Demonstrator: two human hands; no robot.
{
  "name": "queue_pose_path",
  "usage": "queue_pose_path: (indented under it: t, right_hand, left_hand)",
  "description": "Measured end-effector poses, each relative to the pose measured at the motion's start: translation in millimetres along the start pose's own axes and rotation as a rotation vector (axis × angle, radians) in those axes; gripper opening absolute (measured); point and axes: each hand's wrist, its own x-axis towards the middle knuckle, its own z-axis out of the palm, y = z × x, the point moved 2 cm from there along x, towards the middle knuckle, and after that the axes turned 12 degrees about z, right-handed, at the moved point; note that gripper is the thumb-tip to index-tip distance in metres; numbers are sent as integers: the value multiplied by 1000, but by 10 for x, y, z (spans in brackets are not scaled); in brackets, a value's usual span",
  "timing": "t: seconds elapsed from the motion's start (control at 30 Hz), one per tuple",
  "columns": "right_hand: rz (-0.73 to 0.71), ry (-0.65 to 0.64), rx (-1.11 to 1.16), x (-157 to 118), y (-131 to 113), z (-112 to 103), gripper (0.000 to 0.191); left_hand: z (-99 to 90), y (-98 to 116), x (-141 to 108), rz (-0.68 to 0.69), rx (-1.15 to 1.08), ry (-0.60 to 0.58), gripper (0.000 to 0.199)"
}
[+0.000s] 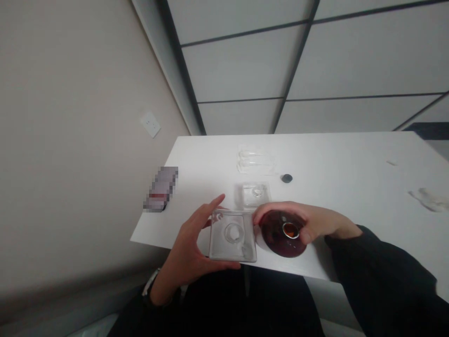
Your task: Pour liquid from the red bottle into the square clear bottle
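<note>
Left hand (pixel 189 243) spread around the glass block (pixel 219 243), holding it; right hand (pixel 321 220) curled round the red jar (pixel 275 241), mouth uncovered! Block and jar side by side, not joined. Beyond, the second block (pixel 249 198) sits untouched on the tabletop (pixel 336 164), dark disc (pixel 286 178) nearby, clear tubes (pixel 253 163) behind.

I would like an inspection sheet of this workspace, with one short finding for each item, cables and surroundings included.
Surface: white table, visible part looks dry.
Job's things: clear square block, dark red round vessel.
Clutter: second clear block, transparent tray, dark disc, pale scrap, pixelated item.
Hands: left hand holds the clear square block, right hand the vessel.
Cables: nothing seen.
Surroundings: wall socket, pale panels.
</note>
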Motion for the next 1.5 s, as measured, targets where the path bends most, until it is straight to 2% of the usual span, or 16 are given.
queue_pose_path:
  t: [0.1, 0.2, 0.3, 0.47, 0.87, 1.07, 1.27, 1.5]
  right_hand:
    - [10, -37, 12, 22, 48, -3, 82]
    - [-9, -61, -63, 56, 100, -20, 98]
    - [-3, -47, -132, 81, 135, -39, 105]
    - [26, -28, -152, 92, 156, -47, 106]
    - [75, 32, -215, 113, 314, -138, 111]
    - [49, 59, -173, 153, 261, -113, 111]
    - [2, 17, -142, 207, 267, -118, 108]
    - [-5, 10, -152, 245, 234, -96, 107]
  left_hand:
    - [-1, -6, -5, 18, -46, 1, 110]
    - [6, -27, -10, 9, -120, 35, 100]
    - [10, -47, -10, 6, -164, 52, 97]
    - [-21, -56, 9, -12, -134, 15, 97]
    - [-39, 17, 99, 90, 22, 0, 94]
    - [-107, 129, 197, 196, 158, -22, 87]
    - [-160, 301, 294, 315, 317, -87, 80]
    - [-194, 410, 348, 309, 395, -149, 88]
